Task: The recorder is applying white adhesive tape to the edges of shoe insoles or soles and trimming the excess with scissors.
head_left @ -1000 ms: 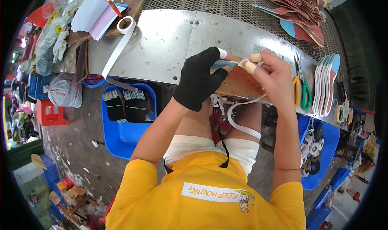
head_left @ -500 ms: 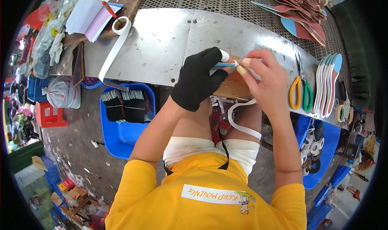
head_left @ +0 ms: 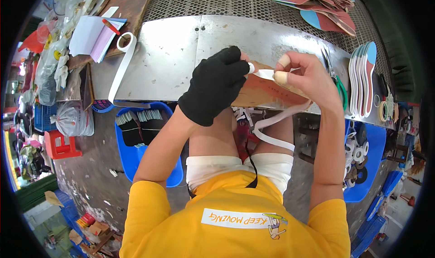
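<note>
Tape (head_left: 267, 74) stretches left-right between my 2 hands over the brown insole (head_left: 267, 94) at the bench's near edge, my gloved left hand (head_left: 215, 85) clenched on its left end, my right hand (head_left: 306, 79) pinching the right.

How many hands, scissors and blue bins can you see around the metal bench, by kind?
Gloved left hand: 1
Bare right hand: 1
Green-handled scissors: 1
Blue bins, left and right: 2
Total: 5

Bare metal bench (head_left: 181, 54) left of the hands; scissors (head_left: 334, 74) and insoles (head_left: 362, 76) apparently crowd the right.
</note>
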